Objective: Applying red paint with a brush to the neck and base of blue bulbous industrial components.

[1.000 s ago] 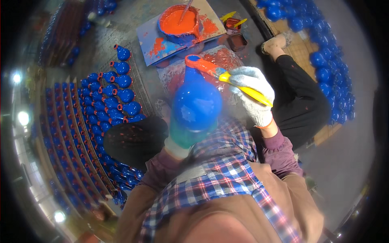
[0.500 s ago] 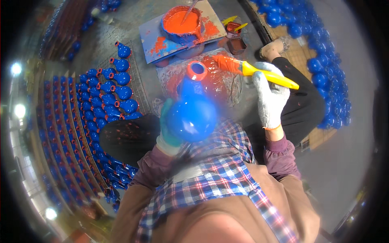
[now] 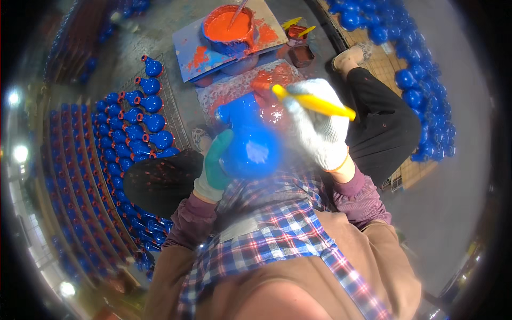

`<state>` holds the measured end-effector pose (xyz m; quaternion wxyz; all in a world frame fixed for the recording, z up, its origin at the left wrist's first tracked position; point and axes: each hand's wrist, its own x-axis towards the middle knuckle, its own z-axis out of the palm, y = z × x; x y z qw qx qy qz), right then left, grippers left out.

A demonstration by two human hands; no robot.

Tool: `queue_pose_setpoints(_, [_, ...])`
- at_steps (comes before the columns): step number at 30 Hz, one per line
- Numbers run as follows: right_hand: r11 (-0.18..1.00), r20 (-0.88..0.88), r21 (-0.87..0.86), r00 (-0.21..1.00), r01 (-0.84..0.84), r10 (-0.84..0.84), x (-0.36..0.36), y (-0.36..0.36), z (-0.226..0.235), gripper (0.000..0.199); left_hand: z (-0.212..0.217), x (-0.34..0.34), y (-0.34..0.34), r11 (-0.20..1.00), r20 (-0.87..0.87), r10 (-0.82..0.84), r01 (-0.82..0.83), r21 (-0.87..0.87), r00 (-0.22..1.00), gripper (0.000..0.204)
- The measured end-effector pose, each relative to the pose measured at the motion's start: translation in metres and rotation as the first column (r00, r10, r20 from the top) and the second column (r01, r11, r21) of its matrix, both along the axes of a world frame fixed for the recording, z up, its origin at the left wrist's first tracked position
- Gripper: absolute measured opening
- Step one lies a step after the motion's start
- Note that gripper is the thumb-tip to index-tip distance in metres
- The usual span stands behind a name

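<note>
My left hand (image 3: pixel 214 162), in a green-palmed glove, is wrapped round the side of a glossy blue vase (image 3: pixel 250 152) with a round body and a narrower neck. The vase is blurred and held above my lap, its neck pointing away from me. In my right hand (image 3: pixel 322 128), white-gloved, is the yellow handle of a paintbrush (image 3: pixel 314 104). Its red-coated bristles are smeared by motion beside the far end of the neck; whether they touch it I cannot tell. The vase's mouth is not plainly visible.
Ahead, a bucket (image 3: pixel 230 48) of orange-red paint with a stick in it stands on a paint-stained board (image 3: pixel 193 61). Small dark tubs (image 3: pixel 302 56) sit right of it. Many red-rimmed blue vases (image 3: pixel 154 122) fill the left; more blue vases (image 3: pixel 413 98) lie at right.
The brush has swung left from beside the vase to its neck end. The vase has tilted, so its red-rimmed mouth no longer faces me. The whole view has shifted slightly.
</note>
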<state>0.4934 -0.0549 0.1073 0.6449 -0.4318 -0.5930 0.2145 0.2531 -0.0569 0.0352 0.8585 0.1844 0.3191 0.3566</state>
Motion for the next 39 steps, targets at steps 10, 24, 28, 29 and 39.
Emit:
queue_pose_setpoints(10, [0.998,0.130,0.063,0.991,-0.029,0.021,0.036,-0.012,0.005,0.023,-0.024,-0.019,0.002,0.988,0.218,0.119,-0.094,-0.119,0.969,0.046])
queue_pose_setpoints(24, [0.968,-0.308,-0.223,0.933,0.119,-0.186,0.013,-0.018,0.003,0.020,0.008,0.002,-0.005,0.974,-0.263,0.183,-0.137,0.182,0.947,0.035])
queue_pose_setpoints(28, [0.949,0.092,-0.216,0.973,0.229,-0.214,0.027,0.024,0.006,0.025,0.025,0.014,0.008,0.879,-0.475,0.114,0.134,0.458,0.873,0.029])
queue_pose_setpoints(29, [0.950,0.165,-0.185,0.961,0.251,-0.221,0.027,0.033,0.005,0.025,0.030,0.018,0.008,0.883,-0.468,0.124,0.118,0.454,0.875,0.029])
queue_pose_setpoints(39, [0.984,0.515,0.082,0.838,0.159,-0.179,0.017,0.057,-0.004,0.016,0.017,0.030,0.018,0.837,-0.650,0.205,0.213,0.503,0.731,0.038])
